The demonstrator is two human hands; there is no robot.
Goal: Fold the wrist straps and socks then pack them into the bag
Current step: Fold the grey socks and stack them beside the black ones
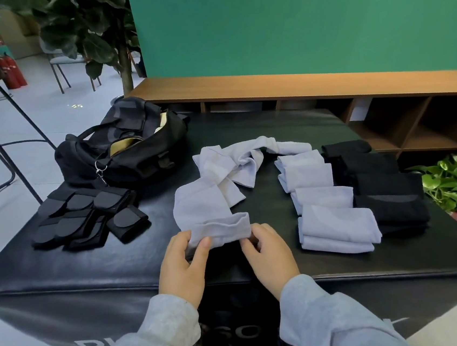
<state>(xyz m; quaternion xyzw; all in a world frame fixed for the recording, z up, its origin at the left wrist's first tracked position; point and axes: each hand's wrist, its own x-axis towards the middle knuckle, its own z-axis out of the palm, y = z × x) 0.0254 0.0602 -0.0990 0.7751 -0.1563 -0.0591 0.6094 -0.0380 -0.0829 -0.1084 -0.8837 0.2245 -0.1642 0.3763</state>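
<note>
Pale sock [212, 219] cuff pinched by both hands, left hand [182, 265], right hand [270, 255]

A single wide-angle view looks from the person's head forward and down, close over the black padded table [62, 263], whose near edge fills the bottom of the frame. It faces a green wall [304, 18] and a low wooden shelf [269, 86] beyond the table, with straight lines bowed toward the edges
</note>
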